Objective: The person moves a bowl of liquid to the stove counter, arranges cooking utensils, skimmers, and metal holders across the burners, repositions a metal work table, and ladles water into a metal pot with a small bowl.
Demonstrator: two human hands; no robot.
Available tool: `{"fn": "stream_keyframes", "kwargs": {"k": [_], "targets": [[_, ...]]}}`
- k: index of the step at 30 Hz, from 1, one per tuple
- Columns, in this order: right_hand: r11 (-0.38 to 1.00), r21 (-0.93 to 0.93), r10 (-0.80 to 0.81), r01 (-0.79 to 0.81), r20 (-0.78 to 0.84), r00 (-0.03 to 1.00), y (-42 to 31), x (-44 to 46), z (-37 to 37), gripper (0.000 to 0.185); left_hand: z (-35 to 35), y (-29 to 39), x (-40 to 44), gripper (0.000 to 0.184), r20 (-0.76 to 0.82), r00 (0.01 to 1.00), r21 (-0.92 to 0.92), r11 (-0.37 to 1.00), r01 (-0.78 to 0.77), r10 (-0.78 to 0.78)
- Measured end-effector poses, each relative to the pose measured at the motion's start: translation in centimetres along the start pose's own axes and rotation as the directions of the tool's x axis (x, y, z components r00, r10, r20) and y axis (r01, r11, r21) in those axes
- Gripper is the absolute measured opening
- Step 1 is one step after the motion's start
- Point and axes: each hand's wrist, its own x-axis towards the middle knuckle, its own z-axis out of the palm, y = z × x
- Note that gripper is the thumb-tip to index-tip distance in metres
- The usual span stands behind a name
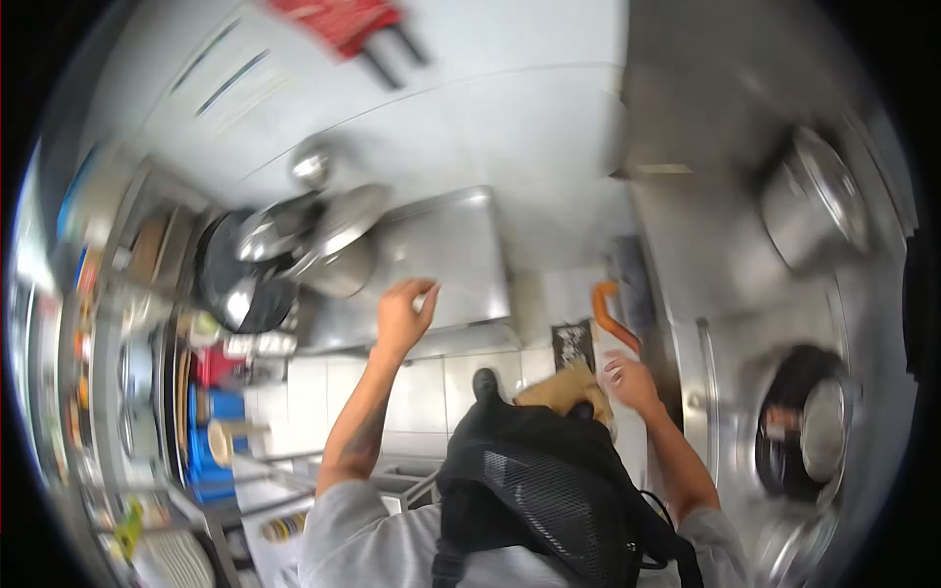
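My left hand (400,318) is raised in front of a stainless steel counter (456,250). Its fingers are bent, the thumb stands apart from them, and nothing shows in between. To its upper left are a lidded metal pot (338,265) and several shiny lids or pans (279,230). Low on the right, my right hand (632,382) is blurred, with its fingers loosely bent and apart and no held thing visible. Just above it is a curved orange pipe or hose (613,316). A brown cardboard-like piece (557,390) lies to its left.
A black mesh-backed bag (549,490) hangs against my chest. On the steel surface to the right stand a large pot (814,201) and a dark round pan (789,421). Shelving with blue bins (218,446) lines the left. White floor tiles (417,387) show below the counter.
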Motion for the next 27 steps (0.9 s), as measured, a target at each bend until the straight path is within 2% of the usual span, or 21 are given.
{"fn": "stream_keyframes", "kwargs": {"k": [1,2,3,4,5,7,8,10,11,13,15,16,17,19,20,21,22,24,25,26,27], "targets": [[0.679,-0.623,-0.297,0.388,0.249,0.922,-2.2,1.1,4.3,0.033,-1.6,-1.0,1.2,0.015,-0.084,0.996,0.119,0.993,-0.014,0.024],[-0.065,-0.778,-0.341,0.624,0.605,0.719,-3.8,1.6,8.5,0.027,-3.3,-2.2,2.0,0.017,-0.147,0.987,0.229,0.973,-0.025,0.061],[-0.089,-0.760,-0.321,0.644,0.634,0.704,-5.2,3.0,11.9,0.027,-4.6,-4.0,2.4,0.030,-0.181,0.983,0.239,0.971,0.004,0.040],[-0.030,-0.747,-0.325,0.664,0.636,0.700,-7.4,4.7,15.5,0.026,-5.9,-5.6,3.1,0.043,-0.211,0.977,0.239,0.971,0.016,0.036],[0.031,-0.735,-0.333,0.678,0.632,0.700,-9.6,6.6,18.9,0.024,-6.4,-7.3,4.2,0.043,-0.234,0.972,0.236,0.972,0.023,0.033],[0.022,-0.772,-0.271,0.636,0.607,0.747,-13.5,9.1,25.9,0.026,-6.6,-11.1,5.7,0.059,-0.303,0.947,0.597,0.796,0.103,0.104],[0.008,-0.769,-0.258,0.639,0.616,0.744,-14.5,10.4,28.7,0.026,-6.4,-14.3,6.0,0.059,-0.318,0.944,0.592,0.797,0.123,0.091],[-0.048,-0.731,-0.179,0.681,0.677,0.714,-16.4,13.2,33.8,0.027,-6.6,-20.4,7.3,0.062,-0.110,0.985,0.688,0.725,-0.021,0.133],[-0.052,-0.728,-0.182,0.683,0.680,0.710,-17.0,14.6,36.0,0.027,-7.3,-22.2,8.1,0.062,-0.114,0.984,0.690,0.723,-0.020,0.136],[-0.075,-0.736,-0.146,0.673,0.676,0.722,-16.7,16.8,38.9,0.031,-9.7,-22.1,9.3,0.056,-0.036,0.974,0.521,0.836,-0.173,0.224],[-0.029,-0.741,-0.165,0.671,0.666,0.728,-16.8,18.0,41.2,0.038,-13.8,-19.5,10.8,0.056,-0.060,0.955,0.498,0.838,-0.224,0.291],[0.004,-0.737,-0.175,0.676,0.665,0.726,-16.8,18.3,42.3,0.046,-16.4,-17.0,11.6,0.058,-0.122,0.922,0.474,0.838,-0.272,0.368],[0.016,-0.742,-0.182,0.671,0.657,0.731,-16.9,18.5,43.4,0.046,-19.1,-14.5,12.5,0.060,-0.187,0.879,0.450,0.834,-0.320,0.438],[-0.030,-0.759,-0.490,0.651,0.579,0.652,-17.9,18.3,45.4,0.065,-24.2,-9.7,14.7,0.063,-0.318,0.814,0.340,0.860,-0.381,0.486],[0.003,-0.755,-0.603,0.656,0.522,0.603,-19.2,17.5,46.4,0.072,-26.8,-7.5,15.6,0.059,-0.362,0.779,0.360,0.848,-0.390,0.512],[0.030,-0.747,-0.708,0.664,0.453,0.542,-20.9,16.5,47.3,0.081,-29.2,-5.9,16.6,0.056,-0.407,0.737,0.380,0.834,-0.401,0.540],[0.025,-0.757,-0.723,0.653,0.437,0.534,-22.5,15.7,47.7,0.081,-31.3,-4.4,18.0,0.045,-0.493,0.719,0.277,0.872,-0.405,0.490],[-0.197,-0.738,-0.931,0.645,0.347,0.113,-25.4,14.3,48.2,0.076,-34.5,-3.4,21.1,0.026,-0.625,0.679,0.068,0.894,-0.443,0.384],[-0.196,-0.745,-0.934,0.637,0.339,0.109,-26.5,13.2,48.0,0.076,-35.2,-3.6,22.6,0.022,-0.672,0.665,-0.039,0.881,-0.471,0.326],[0.027,-0.692,-0.909,0.721,0.283,0.305,-27.4,11.9,47.3,0.066,-34.6,-3.6,23.4,0.029,-0.675,0.700,-0.158,0.882,-0.445,0.232],[0.262,-0.619,-0.839,0.741,0.233,0.491,-27.8,11.0,46.0,0.055,-33.5,-3.3,23.8,0.029,-0.665,0.710,-0.183,0.870,-0.458,0.234]]}}
